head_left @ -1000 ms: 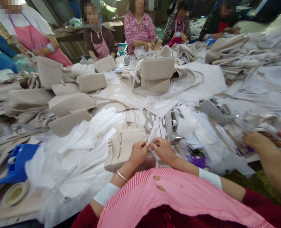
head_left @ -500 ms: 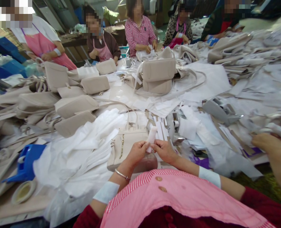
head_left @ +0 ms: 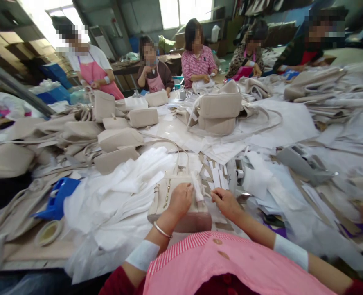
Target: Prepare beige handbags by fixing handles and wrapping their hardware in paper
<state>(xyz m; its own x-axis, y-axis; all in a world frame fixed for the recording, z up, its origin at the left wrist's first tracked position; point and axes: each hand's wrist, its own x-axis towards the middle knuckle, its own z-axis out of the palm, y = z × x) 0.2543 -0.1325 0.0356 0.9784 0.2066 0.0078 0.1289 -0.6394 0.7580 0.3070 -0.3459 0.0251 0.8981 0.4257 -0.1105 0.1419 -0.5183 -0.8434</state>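
Observation:
A beige handbag [head_left: 181, 183] with gold zips lies in front of me, its strap loop standing up at the far side. On its right part rests a narrow strip wrapped in white foam sheet [head_left: 197, 189]. My left hand [head_left: 181, 200] is over the bag, just left of the strip, with fingers curled closed; whether they hold anything is hidden. Right of the bag, apart from the strip, my right hand [head_left: 227, 203] has thumb and forefinger pinched together. What is in that pinch, if anything, is too small to name.
White foam sheets [head_left: 116, 196] spread to the left, beside a blue tape dispenser [head_left: 60, 198] and a tape roll [head_left: 48, 232]. Grey tape dispensers [head_left: 305, 164] stand to the right. More beige bags [head_left: 219, 112] are piled farther back, where several co-workers [head_left: 198, 61] work.
Both hands held the white-wrapped strip; it now lies on the bag between them. My right hand has moved away to the right. The camera view has tilted up and turned left.

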